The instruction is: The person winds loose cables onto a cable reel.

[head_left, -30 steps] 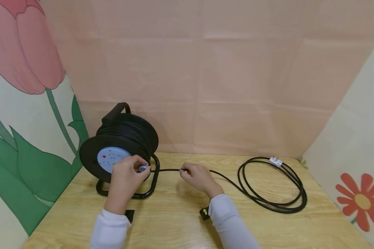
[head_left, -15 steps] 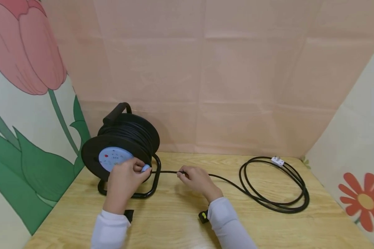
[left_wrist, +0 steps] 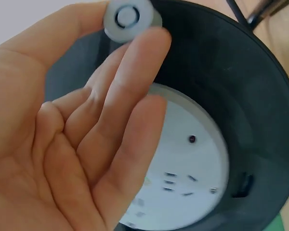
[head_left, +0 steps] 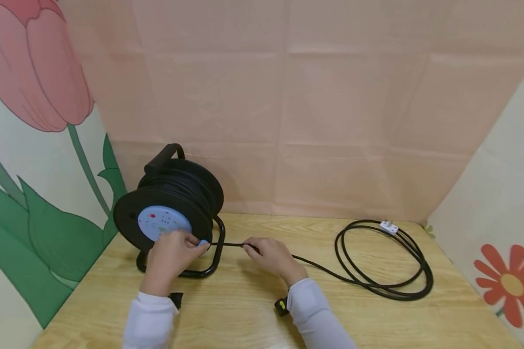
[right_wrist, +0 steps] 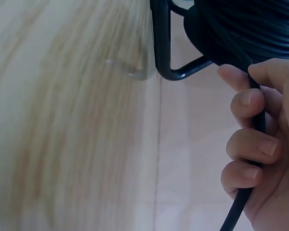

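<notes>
A black cable reel (head_left: pixel 179 194) stands at the left of the table, dark cable wound on its drum and a pale blue socket panel (head_left: pixel 159 220) on its near face. Thumb and fingers of my left hand (head_left: pixel 170 257) pinch the reel's small light-blue crank knob (left_wrist: pixel 129 18) near the flange's lower right edge. Right of the reel, my right hand (head_left: pixel 271 257) has its fingers curled round the black cable (head_left: pixel 231 245), which runs taut from the drum. In the right wrist view the cable (right_wrist: pixel 258 120) passes through those fingers.
Loose cable lies in a coil (head_left: pixel 425 271) on the right of the wooden table (head_left: pixel 227 315), with a white plug (head_left: pixel 389 227) on top. A black tube stand (head_left: pixel 201 274) supports the reel. A pink-covered wall (head_left: pixel 279 106) rises behind the table; painted panels flank it.
The knob and left hand have shifted slightly downward, and the socket panel's markings have turned. My right hand has moved a little left and down, still gripping the cable.
</notes>
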The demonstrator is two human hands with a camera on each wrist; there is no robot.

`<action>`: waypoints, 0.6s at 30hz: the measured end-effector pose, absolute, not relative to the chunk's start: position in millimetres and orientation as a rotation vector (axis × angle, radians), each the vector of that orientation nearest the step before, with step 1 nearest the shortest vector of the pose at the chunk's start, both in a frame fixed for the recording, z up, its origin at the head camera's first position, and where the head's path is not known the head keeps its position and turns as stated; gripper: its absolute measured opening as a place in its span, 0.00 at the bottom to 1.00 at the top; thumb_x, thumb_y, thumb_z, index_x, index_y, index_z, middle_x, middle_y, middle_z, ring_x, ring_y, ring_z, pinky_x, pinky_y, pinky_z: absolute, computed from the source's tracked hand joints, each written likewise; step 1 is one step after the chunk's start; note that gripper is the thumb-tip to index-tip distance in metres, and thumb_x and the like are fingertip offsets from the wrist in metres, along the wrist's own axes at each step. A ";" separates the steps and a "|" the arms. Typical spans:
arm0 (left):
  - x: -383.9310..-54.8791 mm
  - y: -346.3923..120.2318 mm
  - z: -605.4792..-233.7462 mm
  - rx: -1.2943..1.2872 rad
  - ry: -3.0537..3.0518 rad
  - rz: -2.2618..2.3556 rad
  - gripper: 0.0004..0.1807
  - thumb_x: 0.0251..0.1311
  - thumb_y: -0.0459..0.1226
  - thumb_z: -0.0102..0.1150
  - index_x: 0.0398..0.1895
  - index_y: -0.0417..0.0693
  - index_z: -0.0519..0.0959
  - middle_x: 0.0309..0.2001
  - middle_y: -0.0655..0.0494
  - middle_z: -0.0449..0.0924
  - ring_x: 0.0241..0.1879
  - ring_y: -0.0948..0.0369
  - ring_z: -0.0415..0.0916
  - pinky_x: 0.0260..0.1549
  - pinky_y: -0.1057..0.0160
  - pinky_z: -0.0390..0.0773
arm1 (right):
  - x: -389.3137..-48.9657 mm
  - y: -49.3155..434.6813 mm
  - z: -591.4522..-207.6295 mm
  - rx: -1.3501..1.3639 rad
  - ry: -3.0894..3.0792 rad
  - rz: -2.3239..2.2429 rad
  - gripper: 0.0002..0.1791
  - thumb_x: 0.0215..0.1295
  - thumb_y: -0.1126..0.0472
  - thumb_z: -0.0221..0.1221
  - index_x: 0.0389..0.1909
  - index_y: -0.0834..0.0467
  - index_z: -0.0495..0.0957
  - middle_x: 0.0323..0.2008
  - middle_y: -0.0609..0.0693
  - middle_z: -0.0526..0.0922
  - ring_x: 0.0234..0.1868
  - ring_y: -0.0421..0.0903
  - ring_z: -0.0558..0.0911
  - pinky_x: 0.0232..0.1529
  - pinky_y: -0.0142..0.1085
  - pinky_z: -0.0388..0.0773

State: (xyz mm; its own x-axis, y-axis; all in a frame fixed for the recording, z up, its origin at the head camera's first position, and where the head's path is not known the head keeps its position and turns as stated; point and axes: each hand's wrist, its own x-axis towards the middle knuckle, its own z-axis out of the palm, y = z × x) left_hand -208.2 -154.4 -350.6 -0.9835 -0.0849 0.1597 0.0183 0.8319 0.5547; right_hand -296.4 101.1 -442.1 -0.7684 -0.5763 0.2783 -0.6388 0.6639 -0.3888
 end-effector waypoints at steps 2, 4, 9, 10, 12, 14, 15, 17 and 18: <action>-209.9 -157.4 -353.7 0.055 -2.878 -0.894 0.15 0.56 0.52 0.72 0.33 0.50 0.88 0.31 0.61 0.85 0.29 0.62 0.78 0.27 0.58 0.79 | -295.5 100.2 -443.9 1.018 -2.752 0.719 0.19 0.80 0.46 0.48 0.55 0.49 0.83 0.49 0.42 0.85 0.47 0.39 0.83 0.49 0.42 0.81; -211.7 -161.3 -357.4 0.054 -2.912 -0.926 0.16 0.56 0.51 0.72 0.33 0.49 0.88 0.31 0.60 0.85 0.29 0.62 0.78 0.28 0.58 0.79 | -294.4 97.6 -445.1 1.043 -2.754 0.719 0.19 0.80 0.46 0.47 0.55 0.48 0.83 0.49 0.42 0.85 0.47 0.38 0.83 0.48 0.42 0.81; -216.1 -169.9 -365.0 0.043 -2.962 -0.973 0.17 0.57 0.51 0.71 0.34 0.47 0.88 0.30 0.59 0.84 0.30 0.61 0.78 0.30 0.58 0.79 | -291.4 92.0 -446.8 1.070 -2.772 0.749 0.16 0.78 0.45 0.50 0.46 0.47 0.84 0.37 0.38 0.85 0.32 0.34 0.80 0.36 0.36 0.78; -216.7 -170.9 -365.9 0.043 -2.967 -0.981 0.17 0.57 0.52 0.71 0.34 0.47 0.88 0.30 0.60 0.84 0.30 0.61 0.78 0.30 0.57 0.80 | -291.0 91.6 -446.8 1.066 -2.774 0.751 0.16 0.78 0.45 0.50 0.44 0.47 0.84 0.33 0.37 0.83 0.29 0.34 0.78 0.33 0.35 0.77; -217.8 -172.7 -367.0 0.037 -2.975 -0.994 0.18 0.58 0.52 0.70 0.35 0.46 0.88 0.29 0.60 0.84 0.30 0.61 0.79 0.32 0.56 0.80 | -290.1 91.1 -446.2 1.059 -2.777 0.757 0.15 0.77 0.44 0.52 0.40 0.46 0.82 0.28 0.36 0.80 0.24 0.34 0.74 0.30 0.33 0.74; -218.4 -173.6 -367.5 0.034 -2.980 -1.009 0.18 0.59 0.52 0.70 0.36 0.46 0.88 0.28 0.61 0.84 0.30 0.61 0.79 0.33 0.55 0.81 | -289.6 90.7 -445.5 1.053 -2.776 0.751 0.15 0.77 0.44 0.52 0.40 0.46 0.82 0.26 0.34 0.77 0.23 0.34 0.73 0.29 0.33 0.72; -218.6 -173.8 -367.8 0.034 -2.980 -1.014 0.18 0.59 0.52 0.70 0.37 0.45 0.88 0.27 0.61 0.84 0.30 0.61 0.79 0.33 0.55 0.81 | -289.5 90.7 -445.1 1.053 -2.776 0.752 0.15 0.76 0.44 0.52 0.40 0.47 0.82 0.25 0.34 0.76 0.23 0.34 0.72 0.28 0.33 0.72; -219.0 -173.8 -368.2 0.034 -2.984 -1.023 0.19 0.60 0.52 0.69 0.38 0.44 0.87 0.26 0.61 0.84 0.29 0.62 0.79 0.34 0.54 0.81 | -288.9 90.9 -444.2 1.053 -2.779 0.766 0.15 0.76 0.43 0.52 0.41 0.47 0.82 0.24 0.34 0.76 0.22 0.34 0.71 0.27 0.33 0.71; -219.1 -173.8 -368.3 0.034 -2.986 -1.028 0.19 0.60 0.52 0.69 0.38 0.44 0.87 0.26 0.61 0.84 0.29 0.62 0.80 0.34 0.54 0.81 | -288.8 91.0 -443.8 1.050 -2.781 0.771 0.15 0.76 0.43 0.52 0.41 0.47 0.82 0.24 0.35 0.76 0.22 0.34 0.71 0.27 0.33 0.71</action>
